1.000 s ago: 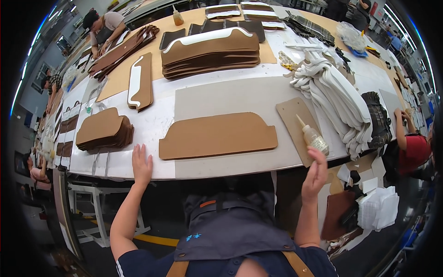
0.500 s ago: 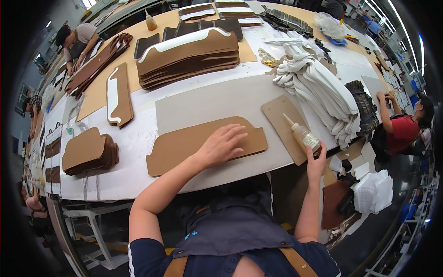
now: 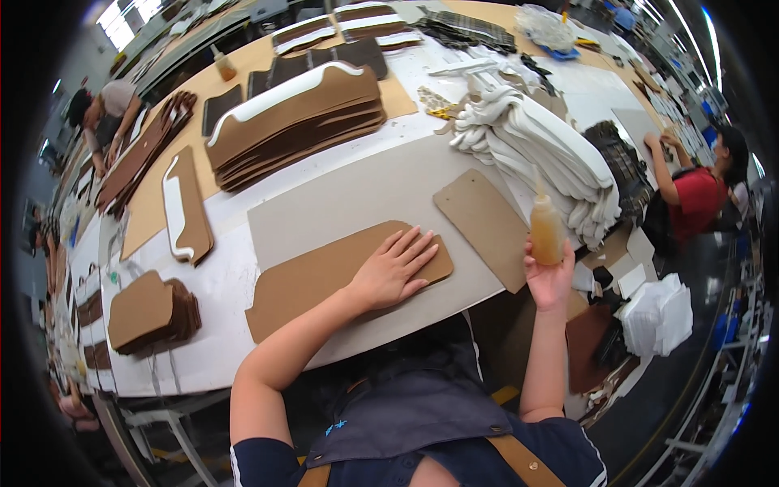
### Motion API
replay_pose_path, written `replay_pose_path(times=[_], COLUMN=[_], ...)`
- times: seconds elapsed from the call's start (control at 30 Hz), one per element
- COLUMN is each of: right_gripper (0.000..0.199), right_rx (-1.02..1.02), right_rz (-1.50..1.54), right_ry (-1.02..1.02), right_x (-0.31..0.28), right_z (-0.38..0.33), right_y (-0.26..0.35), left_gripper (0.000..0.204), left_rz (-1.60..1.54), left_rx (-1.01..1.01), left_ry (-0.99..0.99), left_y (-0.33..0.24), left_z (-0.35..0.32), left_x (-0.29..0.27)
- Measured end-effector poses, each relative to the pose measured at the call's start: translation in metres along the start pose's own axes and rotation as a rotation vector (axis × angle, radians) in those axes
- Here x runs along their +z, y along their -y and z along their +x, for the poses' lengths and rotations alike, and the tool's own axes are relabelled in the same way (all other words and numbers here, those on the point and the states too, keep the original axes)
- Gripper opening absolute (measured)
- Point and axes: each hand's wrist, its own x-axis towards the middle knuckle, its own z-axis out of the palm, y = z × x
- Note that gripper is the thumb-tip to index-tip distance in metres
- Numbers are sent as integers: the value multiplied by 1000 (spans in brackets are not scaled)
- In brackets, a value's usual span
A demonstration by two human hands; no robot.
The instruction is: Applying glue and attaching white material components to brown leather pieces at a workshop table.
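Observation:
My left hand (image 3: 392, 269) lies flat, fingers spread, on the right part of a long brown panel (image 3: 312, 277) with a shaped outline. The panel rests on a grey sheet (image 3: 324, 180) near the table's front edge. In my right hand (image 3: 549, 284) is a translucent squeeze bottle (image 3: 547, 229) with amber liquid, gripped round its lower part. It stands nearly upright, its pale nozzle pointing up, over the table's front right edge. Just left of the bottle lies a tan board (image 3: 480, 221) with small holes.
Behind the sheet stands a thick brown stack (image 3: 300, 130) topped by a white strip. Brown pieces (image 3: 146, 312) are piled at the left, and white padded strips (image 3: 540, 150) heap up at the right. Another squeeze bottle (image 3: 225, 66) stands far back. People work at both sides.
The bottle has swung from tilted to nearly upright, and my right hand has turned with it. My left hand stays on the panel, its fingers now more spread. The whole view has shifted.

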Motion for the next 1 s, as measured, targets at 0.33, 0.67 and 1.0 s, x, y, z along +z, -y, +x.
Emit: replay_pose_path(times=[0.33, 0.67, 1.0], right_gripper=[49, 57, 64], right_rx=[41, 25, -331], right_rz=[-22, -578, -1161], right_ry=[6, -9, -43], right_x=[3, 51, 22], right_z=[-17, -51, -5], right_y=[-30, -85, -47], left_gripper=[80, 64, 47], left_rz=[1, -1391, -808], left_rx=[-135, -424, -246], left_ry=[70, -326, -224], left_y=[-20, -87, -41], left_z=[13, 72, 80], left_x=[3, 11, -1])
